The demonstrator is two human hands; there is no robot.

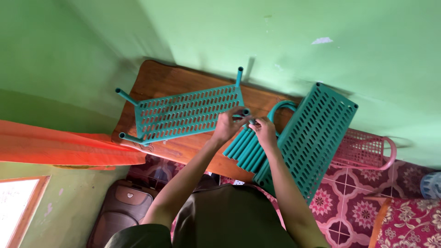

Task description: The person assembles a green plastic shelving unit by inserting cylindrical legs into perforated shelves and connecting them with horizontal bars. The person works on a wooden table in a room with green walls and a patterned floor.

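- So, wooden table against the green wall, teal slotted shelf lying on it, legs up.
- Bundle of teal tubes just right of it, near edge.
- Left hand pinches a teal tube at the shelf's right corner; right hand grips beside it.

Both bare arms are reaching far forward, converging. The left hand is curling its fingers in a pinch; the right hand is closing just beside it.

No packages, labels, signs or screens appeared anywhere in the view.
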